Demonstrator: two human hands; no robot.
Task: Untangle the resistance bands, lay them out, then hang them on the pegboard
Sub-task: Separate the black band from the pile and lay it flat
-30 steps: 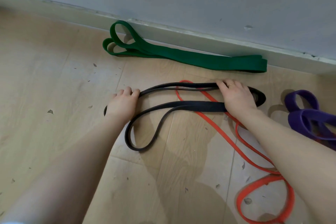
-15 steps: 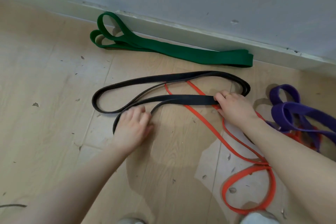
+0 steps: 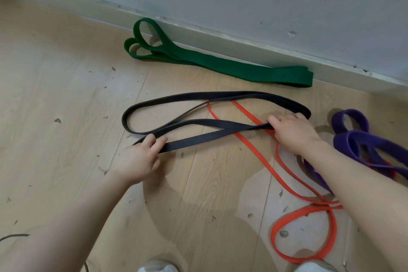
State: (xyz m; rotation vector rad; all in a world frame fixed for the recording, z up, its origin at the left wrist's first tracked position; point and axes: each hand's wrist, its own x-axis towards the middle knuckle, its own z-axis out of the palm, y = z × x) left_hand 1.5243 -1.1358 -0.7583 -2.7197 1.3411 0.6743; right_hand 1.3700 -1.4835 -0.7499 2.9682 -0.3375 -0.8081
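A long black band [image 3: 198,97] lies looped on the wooden floor, crossing over a thin orange band [image 3: 260,161]. My left hand [image 3: 139,159] grips the black band's near-left loop end with curled fingers. My right hand [image 3: 293,130] rests on the black band's right part, fingers curled over it where it crosses the orange one. A wide green band [image 3: 231,68] lies folded flat along the skirting board. A purple band [image 3: 364,141] sits bunched at the right, partly behind my right forearm and tangled with the orange band.
A grey wall with a pale skirting board [image 3: 242,44] runs along the far side. Small bits of debris dot the floor. The toes of light shoes [image 3: 159,266] show at the bottom edge. No pegboard is in view.
My left hand has closed on the black band's lower loop and drawn it out leftward into a flat strap. My right hand stays on the right end.
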